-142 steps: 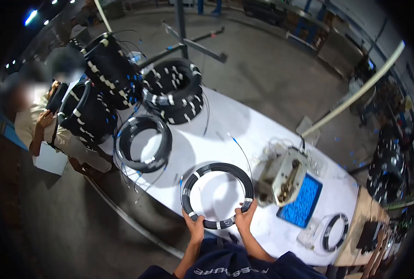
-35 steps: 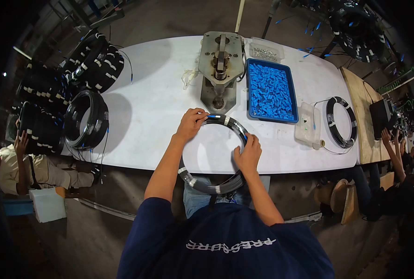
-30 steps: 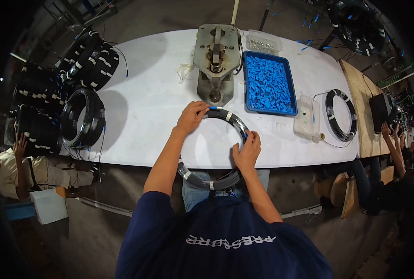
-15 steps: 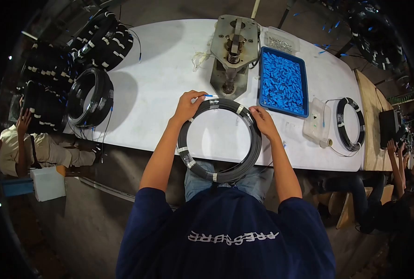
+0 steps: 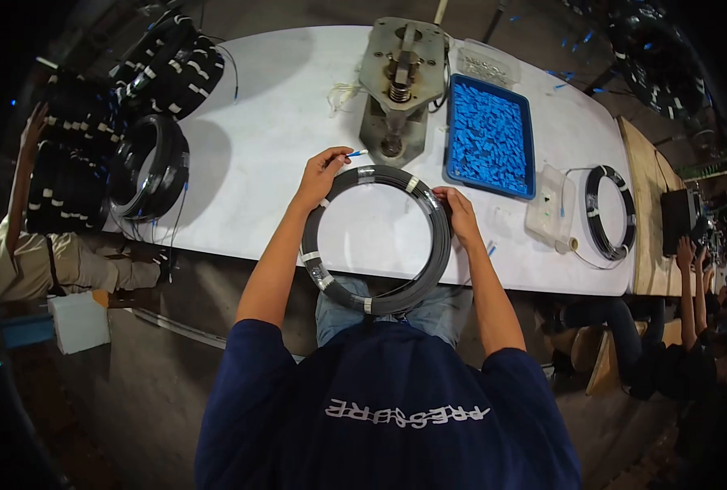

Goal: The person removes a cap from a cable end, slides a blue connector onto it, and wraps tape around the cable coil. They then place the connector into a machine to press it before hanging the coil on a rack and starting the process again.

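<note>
A black cable coil [image 5: 442,245], bound with white and clear tape, rests at the table's front edge in front of my body. My left hand [image 5: 322,178] is closed in a pinch at the coil's upper left, on a cable end with a blue connector [image 5: 354,153] and a pale tip. The connector points right, just below the base of a metal press [image 5: 393,86]. My right hand [image 5: 460,216] is closed around the coil's upper right side. Another cable end [image 5: 491,248] with a bluish tip shows beside my right forearm.
A blue tray [image 5: 494,189] of small blue parts stands right of the press, with a clear box [image 5: 487,65] behind it. A plastic container [image 5: 549,211] and another coil [image 5: 593,214] lie farther right. Stacked coils [image 5: 149,167] fill the left. Co-workers sit at both sides.
The connector in my left hand has tilted, its tip now slightly raised. The whole scene has shifted a little left and up with my head. A cable end now shows by my right forearm.
</note>
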